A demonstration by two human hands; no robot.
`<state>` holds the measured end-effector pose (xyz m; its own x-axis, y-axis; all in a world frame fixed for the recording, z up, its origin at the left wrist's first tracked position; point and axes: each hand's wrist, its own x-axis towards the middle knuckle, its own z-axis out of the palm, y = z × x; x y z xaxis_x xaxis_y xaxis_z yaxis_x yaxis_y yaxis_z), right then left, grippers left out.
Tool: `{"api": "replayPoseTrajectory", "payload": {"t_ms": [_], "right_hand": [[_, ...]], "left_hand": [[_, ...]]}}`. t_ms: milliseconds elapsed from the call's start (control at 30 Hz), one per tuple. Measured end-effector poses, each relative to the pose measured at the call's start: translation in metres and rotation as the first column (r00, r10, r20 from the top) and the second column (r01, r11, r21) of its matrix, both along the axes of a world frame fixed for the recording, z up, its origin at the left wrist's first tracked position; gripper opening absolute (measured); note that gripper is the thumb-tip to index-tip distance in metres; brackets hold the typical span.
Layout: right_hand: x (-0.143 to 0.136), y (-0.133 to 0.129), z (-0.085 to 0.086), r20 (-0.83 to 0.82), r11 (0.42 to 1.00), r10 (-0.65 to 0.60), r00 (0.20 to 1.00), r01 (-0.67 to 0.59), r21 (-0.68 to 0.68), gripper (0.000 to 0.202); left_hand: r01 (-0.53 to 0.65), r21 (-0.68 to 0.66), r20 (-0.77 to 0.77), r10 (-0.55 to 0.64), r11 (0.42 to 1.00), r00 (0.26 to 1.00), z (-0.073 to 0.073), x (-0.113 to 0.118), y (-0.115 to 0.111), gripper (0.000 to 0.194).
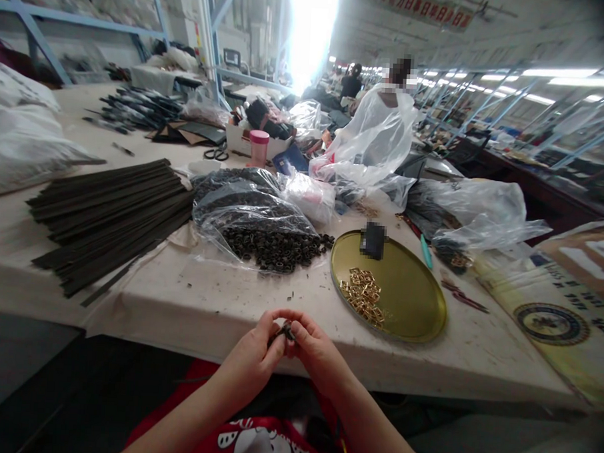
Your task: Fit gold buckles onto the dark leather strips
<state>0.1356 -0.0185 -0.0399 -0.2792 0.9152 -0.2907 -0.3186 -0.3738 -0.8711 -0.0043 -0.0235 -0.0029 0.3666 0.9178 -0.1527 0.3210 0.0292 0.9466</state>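
My left hand [260,348] and my right hand [313,347] meet just off the table's front edge, above my lap. Between their thumbs and fingers they pinch a small dark piece [287,331]. Fingers cover most of it, so I cannot tell its exact kind. Beyond the hands, a heap of small dark loops [275,252] spills out of a clear plastic bag [253,204]. To the right, a round gold-coloured tray [409,291] carries a pile of small gold metal buckles [363,296]. Long dark strips [117,212] lie in a fanned bundle at the left.
The cloth-covered table [218,316] also bears scissors [216,154], a pink-lidded jar [258,148], pliers [466,297] and a teal-handled tool [426,250]. White sacks [20,134] stand far left and a printed sack [552,324] lies right. A person [381,123] is across the table.
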Motion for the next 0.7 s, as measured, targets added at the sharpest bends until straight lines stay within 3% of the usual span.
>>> {"api": "replayPoseTrajectory", "payload": {"t_ms": [100, 333, 500, 600, 700], "right_hand": [[-0.001, -0.004, -0.007, -0.053, 0.997, 0.073, 0.996, -0.073, 0.002, 0.033], [-0.003, -0.012, -0.009, -0.072, 1.0, -0.021, 0.997, 0.02, -0.018, 0.031], [-0.001, -0.013, 0.001, -0.199, 0.988, 0.014, 0.98, -0.045, -0.15, 0.036], [0.002, -0.012, 0.001, -0.261, 0.98, -0.061, 0.964, 0.008, -0.199, 0.034], [0.004, -0.013, -0.001, -0.191, 0.988, -0.095, 0.977, 0.069, -0.142, 0.03]], "left_hand": [[-0.045, -0.031, -0.087, 0.042, 0.999, 0.995, -0.001, -0.003, 0.002, 0.041], [-0.088, 0.017, -0.353, 0.089, 0.996, 0.931, -0.007, -0.007, 0.004, 0.046], [-0.078, 0.019, -0.244, 0.08, 0.997, 0.966, -0.01, -0.007, 0.001, 0.039], [-0.017, -0.01, -0.112, 0.015, 1.0, 0.994, -0.004, -0.006, -0.002, 0.029], [0.03, -0.094, -0.008, -0.031, 0.995, 0.999, 0.005, -0.004, -0.006, 0.024]]}}
